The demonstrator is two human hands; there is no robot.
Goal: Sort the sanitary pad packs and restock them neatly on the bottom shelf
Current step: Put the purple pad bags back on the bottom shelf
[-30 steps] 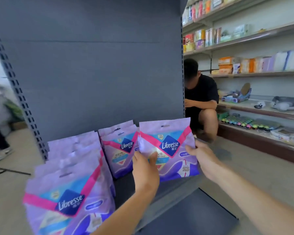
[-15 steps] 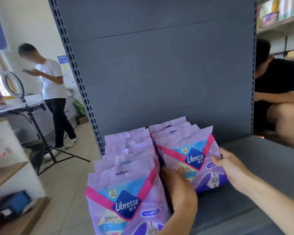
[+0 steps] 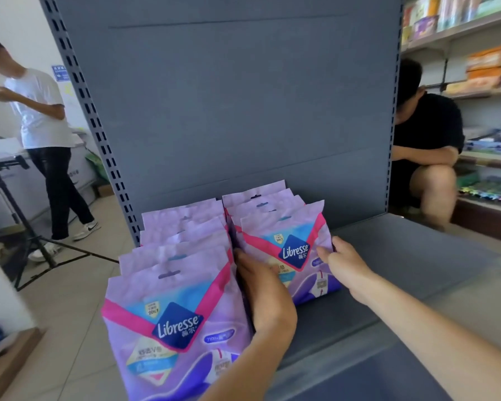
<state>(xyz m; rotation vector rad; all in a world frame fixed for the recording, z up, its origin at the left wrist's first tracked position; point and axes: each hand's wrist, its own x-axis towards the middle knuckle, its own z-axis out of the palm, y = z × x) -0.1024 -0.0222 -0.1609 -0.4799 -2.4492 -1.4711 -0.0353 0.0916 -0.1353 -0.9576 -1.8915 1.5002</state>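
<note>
Two rows of purple Libresse sanitary pad packs stand upright on the grey bottom shelf [image 3: 402, 264]. The left row [image 3: 174, 319] has several packs and reaches the shelf's front edge. The right row is shorter; its front pack [image 3: 289, 250] is gripped from both sides. My left hand [image 3: 265, 293] presses its left edge, wedged between the two rows. My right hand [image 3: 342, 259] holds its right edge with fingers curled on it. The lower left part of that pack is hidden by my left hand.
The grey back panel [image 3: 243, 111] rises behind the packs. A crouching person in black [image 3: 425, 146] is right of the shelf. A standing person in white [image 3: 41, 117] and a tripod [image 3: 21, 227] are at left. Stocked shelves [image 3: 475, 53] line the right wall.
The camera swung left and closer. The front pack of the right row went from held up in the air to standing against its row; both hands stay on its sides.
</note>
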